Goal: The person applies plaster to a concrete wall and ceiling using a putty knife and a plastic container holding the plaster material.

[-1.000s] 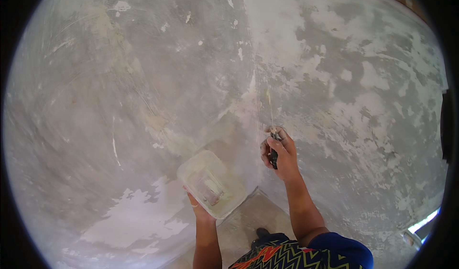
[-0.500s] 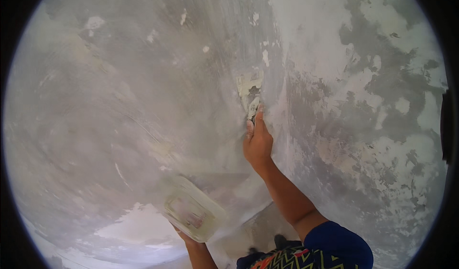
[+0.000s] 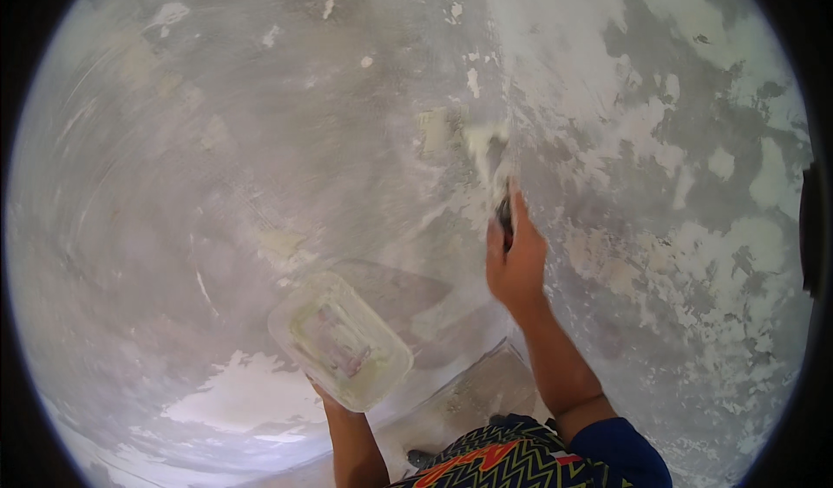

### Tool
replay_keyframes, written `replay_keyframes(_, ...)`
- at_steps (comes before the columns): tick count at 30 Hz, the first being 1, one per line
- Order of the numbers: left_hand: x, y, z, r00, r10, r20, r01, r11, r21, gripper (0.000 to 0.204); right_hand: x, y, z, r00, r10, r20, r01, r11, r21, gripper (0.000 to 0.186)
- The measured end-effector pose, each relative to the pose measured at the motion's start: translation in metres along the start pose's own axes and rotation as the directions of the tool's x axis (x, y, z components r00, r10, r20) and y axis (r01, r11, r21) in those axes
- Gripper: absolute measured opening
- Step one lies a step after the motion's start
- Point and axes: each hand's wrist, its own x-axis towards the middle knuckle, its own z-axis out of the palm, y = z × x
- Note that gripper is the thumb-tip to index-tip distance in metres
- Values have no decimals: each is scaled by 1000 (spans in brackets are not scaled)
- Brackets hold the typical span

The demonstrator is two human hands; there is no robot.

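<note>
In my right hand (image 3: pixel 519 258) is a putty knife (image 3: pixel 488 148), its dark handle between thumb and fingers. Pale filler coats the blade, which lies against the grey wall (image 3: pixel 260 141) close to the inside corner. A fresh yellowish patch of filler (image 3: pixel 431 132) shows just left of the blade. Lower down, my left hand (image 3: pixel 330 397) holds a translucent plastic tub (image 3: pixel 382 358) from beneath, with most of its fingers hidden behind it. Smears of pale filler (image 3: pixel 334 332) cover the tub's inside.
Right of the corner stands another wall (image 3: pixel 642 254), blotched white and grey. A bare strip of floor (image 3: pixel 486 393) lies below, by my feet. Something dark (image 3: pixel 810 228) sits at the far right edge. White patches (image 3: pixel 247 393) mark the lower left wall.
My right hand and the putty knife have moved right, toward the corner. A filler patch shows where the blade was. My left hand has shifted the tub slightly left and up.
</note>
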Motion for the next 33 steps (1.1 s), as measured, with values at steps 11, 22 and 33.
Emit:
replay_keyframes(11,0,51,-32,990,-17,138,13,999,31,69,70,-79,21,932,359,60,-362,930,64,46)
replay_keyframes(22,7,95,-52,958,-143,248,168,982,-86,68,-42,-162,42,892,300,339,-320,948,4,47)
replay_keyframes(33,-22,134,-101,975,-201,95,214,964,-159,62,-62,-155,173,951,304,-62,-303,953,23,56)
